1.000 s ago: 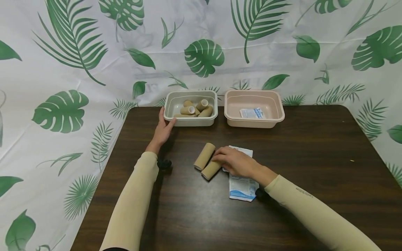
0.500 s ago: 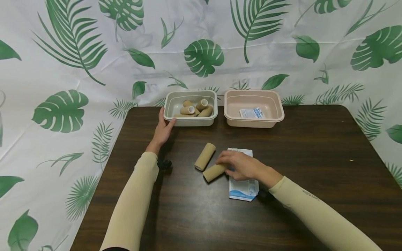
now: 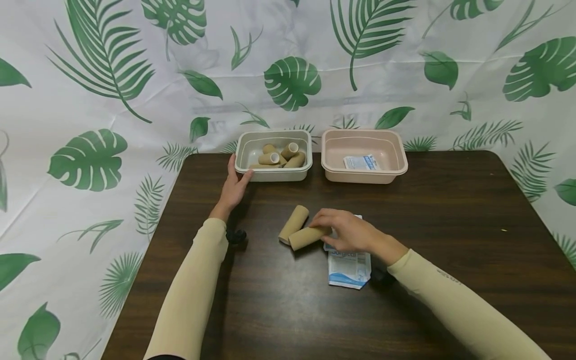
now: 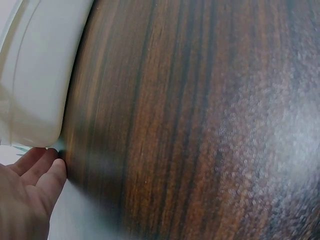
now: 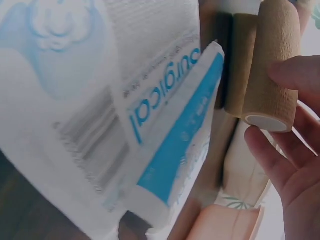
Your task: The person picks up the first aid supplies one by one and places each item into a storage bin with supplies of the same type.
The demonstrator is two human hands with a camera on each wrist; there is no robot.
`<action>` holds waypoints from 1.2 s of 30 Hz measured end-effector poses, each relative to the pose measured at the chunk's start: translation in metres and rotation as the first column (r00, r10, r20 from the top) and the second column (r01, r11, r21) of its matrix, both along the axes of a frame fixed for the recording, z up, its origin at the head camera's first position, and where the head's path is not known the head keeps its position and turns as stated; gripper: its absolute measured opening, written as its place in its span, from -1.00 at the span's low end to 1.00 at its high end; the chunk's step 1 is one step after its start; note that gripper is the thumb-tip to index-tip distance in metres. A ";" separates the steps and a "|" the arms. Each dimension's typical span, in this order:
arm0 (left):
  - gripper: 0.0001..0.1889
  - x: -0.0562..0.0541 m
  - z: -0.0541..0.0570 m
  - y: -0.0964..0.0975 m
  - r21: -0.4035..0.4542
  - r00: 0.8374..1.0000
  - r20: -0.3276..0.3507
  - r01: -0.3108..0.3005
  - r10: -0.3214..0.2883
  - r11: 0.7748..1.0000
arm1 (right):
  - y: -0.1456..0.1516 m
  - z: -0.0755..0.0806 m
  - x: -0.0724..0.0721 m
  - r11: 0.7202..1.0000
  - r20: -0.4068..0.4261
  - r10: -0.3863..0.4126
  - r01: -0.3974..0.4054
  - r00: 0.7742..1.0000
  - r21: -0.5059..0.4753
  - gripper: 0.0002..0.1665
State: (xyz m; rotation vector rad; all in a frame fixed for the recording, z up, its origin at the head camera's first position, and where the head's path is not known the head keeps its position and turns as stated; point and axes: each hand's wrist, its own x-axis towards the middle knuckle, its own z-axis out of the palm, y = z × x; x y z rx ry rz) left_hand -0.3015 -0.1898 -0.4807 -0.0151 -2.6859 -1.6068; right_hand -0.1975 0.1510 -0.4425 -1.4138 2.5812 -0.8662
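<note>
Beside the front-left corner of the grey bin (image 3: 279,175), my left hand (image 3: 234,189) rests with its thumb at the front and fingers along the side. The left wrist view has those fingers (image 4: 45,167) touching the bin's end. My right hand (image 3: 348,231) pinches a tan bandage roll (image 3: 306,238) between thumb and fingers; its crepe surface and white core show in the right wrist view. A second tan roll (image 3: 295,221) lies just behind it on the table. Under the right hand are white-and-blue packets (image 3: 348,274) printed "Surgical", partly hidden.
Several tan rolls (image 3: 268,158) lie inside the grey bin. A pink bin (image 3: 360,177) stands to its right, with a small white-and-blue packet (image 3: 361,162) inside. Behind the dark wooden table (image 3: 450,200) hangs a leaf-patterned cloth (image 3: 288,115).
My right hand has shifted slightly right, then up, turning the held roll flatter; its near end now overlaps the second roll. The left hand has stayed at the grey bin.
</note>
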 end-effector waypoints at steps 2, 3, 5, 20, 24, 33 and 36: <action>-0.15 0.000 0.000 0.000 0.005 1.000 -0.002 0.002 -0.002 1.000 | -0.001 0.001 -0.004 1.000 -0.006 -0.003 0.003 1.000 -0.028 -0.57; -0.16 0.000 0.001 0.000 0.007 1.000 -0.001 0.002 -0.002 1.000 | -0.002 0.002 -0.006 0.999 -0.008 -0.005 0.005 1.000 -0.042 -0.57; -0.15 0.000 0.001 0.000 0.005 1.000 -0.001 0.002 -0.002 1.000 | -0.004 0.004 -0.010 0.998 -0.017 -0.020 0.019 1.000 -0.063 -0.57; -0.15 0.000 0.000 0.002 0.016 1.000 -0.017 0.004 -0.004 1.000 | -0.040 0.019 -0.074 0.892 -0.103 -0.433 0.408 0.896 -0.196 -0.55; -0.16 0.000 -0.001 0.002 0.021 1.000 -0.019 0.008 -0.008 1.000 | -0.052 0.019 -0.089 0.845 -0.146 -0.524 0.491 0.839 -0.210 -0.57; -0.15 -0.001 -0.001 0.002 0.012 1.000 -0.015 -0.005 0.006 1.000 | -0.075 0.018 -0.112 0.792 -0.178 -0.610 0.599 0.772 -0.119 -0.58; -0.15 -0.001 -0.001 0.001 0.009 1.000 -0.018 -0.007 0.007 1.000 | -0.082 0.021 -0.117 0.792 -0.198 -0.606 0.607 0.771 -0.059 -0.62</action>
